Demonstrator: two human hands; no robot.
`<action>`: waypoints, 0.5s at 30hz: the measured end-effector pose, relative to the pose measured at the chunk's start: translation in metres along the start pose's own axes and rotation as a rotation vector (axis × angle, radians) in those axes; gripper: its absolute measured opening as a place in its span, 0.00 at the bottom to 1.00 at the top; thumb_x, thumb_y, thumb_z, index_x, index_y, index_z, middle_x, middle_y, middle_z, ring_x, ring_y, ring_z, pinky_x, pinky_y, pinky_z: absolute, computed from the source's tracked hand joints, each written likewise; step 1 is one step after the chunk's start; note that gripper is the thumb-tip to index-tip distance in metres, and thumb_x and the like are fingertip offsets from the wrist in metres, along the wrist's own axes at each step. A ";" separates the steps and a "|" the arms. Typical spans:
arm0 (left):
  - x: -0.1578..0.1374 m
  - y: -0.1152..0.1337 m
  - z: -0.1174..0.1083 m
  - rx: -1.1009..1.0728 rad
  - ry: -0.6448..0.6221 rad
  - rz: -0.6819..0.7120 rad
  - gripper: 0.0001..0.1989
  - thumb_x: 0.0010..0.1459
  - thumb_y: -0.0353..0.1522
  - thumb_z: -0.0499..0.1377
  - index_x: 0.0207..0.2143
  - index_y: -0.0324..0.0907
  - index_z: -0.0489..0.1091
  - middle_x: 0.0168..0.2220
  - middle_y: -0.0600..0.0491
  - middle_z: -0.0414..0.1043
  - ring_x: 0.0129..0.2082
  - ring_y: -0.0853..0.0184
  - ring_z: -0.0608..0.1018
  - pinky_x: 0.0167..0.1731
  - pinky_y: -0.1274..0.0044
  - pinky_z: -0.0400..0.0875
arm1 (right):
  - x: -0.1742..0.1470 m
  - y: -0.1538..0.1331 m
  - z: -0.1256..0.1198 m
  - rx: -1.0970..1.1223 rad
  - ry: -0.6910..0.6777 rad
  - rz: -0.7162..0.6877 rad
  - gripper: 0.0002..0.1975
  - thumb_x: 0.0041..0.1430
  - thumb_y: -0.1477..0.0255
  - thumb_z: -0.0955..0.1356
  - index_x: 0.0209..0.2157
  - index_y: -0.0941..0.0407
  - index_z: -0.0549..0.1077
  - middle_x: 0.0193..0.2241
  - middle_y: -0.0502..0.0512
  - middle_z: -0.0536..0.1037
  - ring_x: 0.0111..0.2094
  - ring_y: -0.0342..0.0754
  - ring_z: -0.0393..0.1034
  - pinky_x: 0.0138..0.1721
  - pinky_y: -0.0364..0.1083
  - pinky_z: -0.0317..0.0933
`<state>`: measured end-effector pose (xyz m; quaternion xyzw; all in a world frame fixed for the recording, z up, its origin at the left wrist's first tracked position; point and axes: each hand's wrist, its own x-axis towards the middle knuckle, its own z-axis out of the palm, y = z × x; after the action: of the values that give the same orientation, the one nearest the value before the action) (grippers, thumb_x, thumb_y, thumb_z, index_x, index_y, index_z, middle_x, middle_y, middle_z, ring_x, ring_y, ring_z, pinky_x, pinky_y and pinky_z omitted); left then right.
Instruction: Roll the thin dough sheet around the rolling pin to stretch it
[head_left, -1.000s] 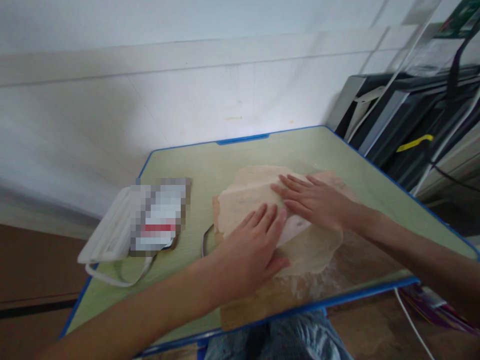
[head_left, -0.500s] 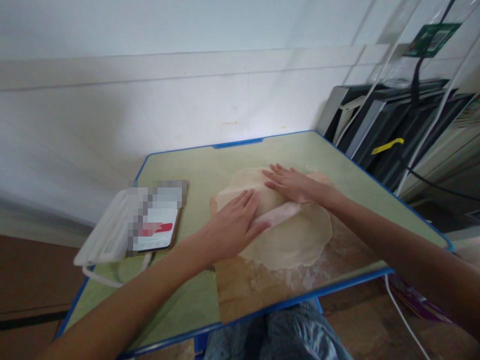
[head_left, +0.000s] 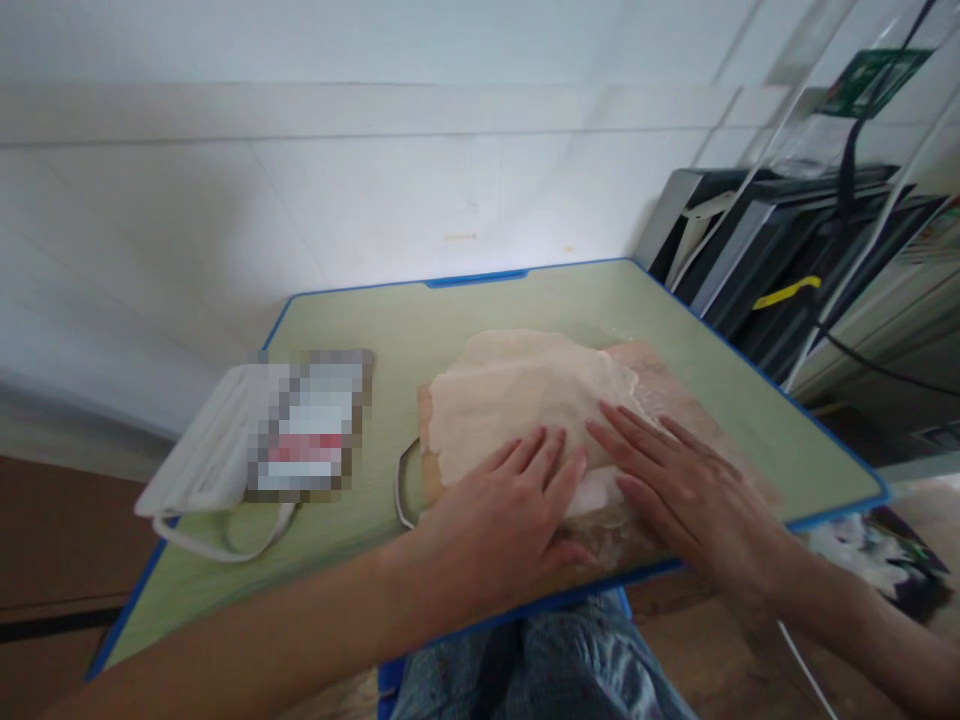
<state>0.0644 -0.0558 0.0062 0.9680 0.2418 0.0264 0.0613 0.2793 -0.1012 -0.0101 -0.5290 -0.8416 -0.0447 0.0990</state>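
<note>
A wide, thin sheet of dough (head_left: 510, 390) lies over a wooden board (head_left: 664, 390), with flour dusted on the wood. Both hands rest near the table's front edge, fingers stretched out flat. Under my left hand (head_left: 517, 500) and my right hand (head_left: 682, 490) is a pale, floury rolling pin (head_left: 596, 492). Only its middle shows between them; the palms cover the rest. My left fingertips touch the dough, and those of my right hand lie on its right part. The dough's near edge is mostly hidden by the hands.
A phone (head_left: 307, 430), partly blurred out, leans on a white case with a strap (head_left: 206, 450) at the table's left. A metal handle (head_left: 403, 485) sticks out from the board's left side. Dark flat panels (head_left: 787, 250) stand right of the green table (head_left: 360, 330), with a wall behind.
Both hands have come back toward the table's front edge with the rolling pin, my right hand the farthest. More of the dough's far part is uncovered.
</note>
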 end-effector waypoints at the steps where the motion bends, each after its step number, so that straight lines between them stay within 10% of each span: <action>1: 0.001 -0.002 0.000 0.012 0.000 -0.005 0.35 0.61 0.47 0.49 0.60 0.31 0.48 0.63 0.36 0.49 0.63 0.55 0.53 0.58 0.67 0.53 | 0.004 0.002 0.001 0.024 -0.020 0.000 0.23 0.66 0.66 0.52 0.61 0.54 0.56 0.60 0.56 0.59 0.62 0.48 0.51 0.58 0.57 0.51; 15: 0.005 -0.026 -0.010 0.067 0.034 -0.172 0.33 0.58 0.48 0.53 0.56 0.32 0.56 0.59 0.34 0.58 0.59 0.53 0.63 0.55 0.64 0.59 | 0.141 0.049 0.031 0.193 -0.061 -0.195 0.23 0.63 0.62 0.57 0.54 0.58 0.67 0.54 0.62 0.68 0.57 0.52 0.59 0.55 0.54 0.58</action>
<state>0.0555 -0.0297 0.0124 0.9446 0.3257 0.0293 0.0268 0.2605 0.0501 -0.0111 -0.4341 -0.8920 0.0431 0.1187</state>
